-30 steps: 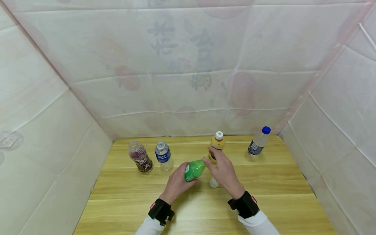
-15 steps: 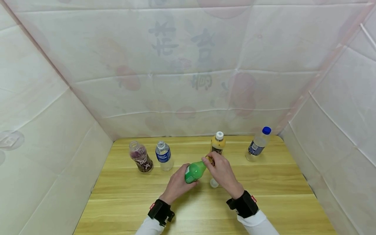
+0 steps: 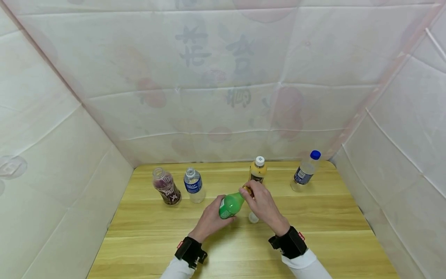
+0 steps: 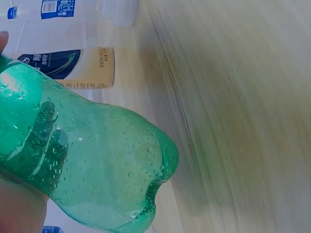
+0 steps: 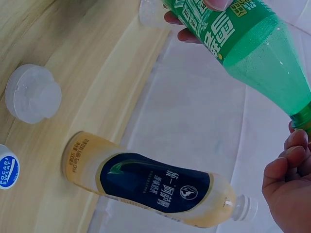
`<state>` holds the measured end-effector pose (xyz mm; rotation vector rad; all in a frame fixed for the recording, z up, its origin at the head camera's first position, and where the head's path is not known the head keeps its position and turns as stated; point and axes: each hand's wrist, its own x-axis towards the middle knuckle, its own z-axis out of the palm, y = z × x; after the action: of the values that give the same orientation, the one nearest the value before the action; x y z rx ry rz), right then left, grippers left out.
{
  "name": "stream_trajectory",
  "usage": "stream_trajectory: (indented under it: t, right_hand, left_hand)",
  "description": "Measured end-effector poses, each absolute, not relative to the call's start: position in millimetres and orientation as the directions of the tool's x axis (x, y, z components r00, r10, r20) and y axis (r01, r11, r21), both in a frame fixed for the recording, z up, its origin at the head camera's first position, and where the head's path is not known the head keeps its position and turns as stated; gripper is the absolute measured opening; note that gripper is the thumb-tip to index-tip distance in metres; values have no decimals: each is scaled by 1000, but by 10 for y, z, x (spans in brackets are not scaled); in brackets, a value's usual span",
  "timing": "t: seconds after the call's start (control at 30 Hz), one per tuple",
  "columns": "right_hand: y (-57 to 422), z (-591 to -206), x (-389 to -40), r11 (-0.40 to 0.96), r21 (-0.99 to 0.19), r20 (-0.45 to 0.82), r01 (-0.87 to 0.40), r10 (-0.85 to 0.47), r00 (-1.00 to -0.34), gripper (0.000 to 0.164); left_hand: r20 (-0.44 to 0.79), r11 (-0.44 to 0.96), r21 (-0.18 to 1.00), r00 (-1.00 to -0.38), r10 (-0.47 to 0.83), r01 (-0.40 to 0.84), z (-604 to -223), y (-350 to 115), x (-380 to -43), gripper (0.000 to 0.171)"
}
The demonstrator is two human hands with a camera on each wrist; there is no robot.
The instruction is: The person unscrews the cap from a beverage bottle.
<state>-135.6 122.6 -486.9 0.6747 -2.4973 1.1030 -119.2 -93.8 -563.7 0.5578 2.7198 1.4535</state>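
A green plastic soda bottle [image 3: 230,205] is held tilted above the table, its neck pointing right. My left hand [image 3: 212,217] is wrapped around its labelled body. Droplets cling inside its base [image 4: 121,165] in the left wrist view. At the neck end, my right hand [image 3: 263,203] pinches with curled fingertips; in the right wrist view the fingers [image 5: 291,165] cover the cap area at the green neck. Just behind the right hand stands an upright milk tea bottle [image 3: 258,170] with a white cap. Beneath the right hand a translucent cap [image 3: 253,217] lies on the table.
On the left stand two uncapped bottles, a purple-labelled one [image 3: 167,186] and a clear one with a blue label [image 3: 194,185]. A blue-capped clear bottle [image 3: 306,170] stands back right. A Pocari Sweat cap [image 5: 7,167] shows in the right wrist view. White sheeting [image 3: 223,116] encloses the table.
Since one second ago, my right fingers have curled and turned at the bottle neck, with the index finger drawn down. The green bottle dips very slightly. The other bottles stay put.
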Motion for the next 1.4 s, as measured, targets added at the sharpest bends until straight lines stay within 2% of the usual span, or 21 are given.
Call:
stream_trajectory:
  t: [0.3,0.67,1.03,1.4]
  right_hand:
    - [1227,-4836,-1360,576,-587,478,-570,-322,-817,16]
    - [1252,-4827,-1352,554,-590,471,-587,-354,-808,25]
    - [1328,-4833,-1368,536,-539,500,-650,-417,-759,23]
    - [1359,-4857,-1383,504,-525,546,-686,-420,-725,25]
  left_hand:
    - [128,486,826,-935,330,284,-5633,-946,-1198,73]
    - [108,456,852,-938,331,259,-5623,-932,-1187,73]
    - [99,458,853,-938,332,252,-5602,-920,-1174,71]
    - [82,464,856,-946,314,228,-5590,-926,-1170,73]
